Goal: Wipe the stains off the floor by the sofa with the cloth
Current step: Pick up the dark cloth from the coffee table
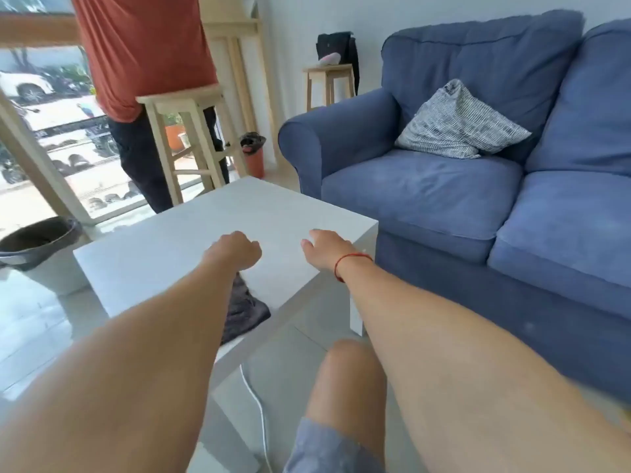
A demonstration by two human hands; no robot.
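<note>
A dark grey cloth [244,310] lies crumpled on the near edge of the white coffee table [191,240], partly hidden under my left forearm. My left hand [235,249] hovers over the table top beyond the cloth, fingers curled into a fist with nothing visible in them. My right hand [324,249], with a red string at the wrist, rests palm down near the table's right corner, fingers spread and empty. The blue sofa [444,199] stands to the right. A strip of pale tiled floor [317,332] runs between table and sofa; I cannot make out stains on it.
A dark bucket [37,244] stands on the floor at the left. A person in an orange shirt [143,56] stands by a wooden stool [191,138] behind the table. A white cable [257,407] crosses the floor near my knee [348,377]. A red bin [254,155] stands beside the sofa arm.
</note>
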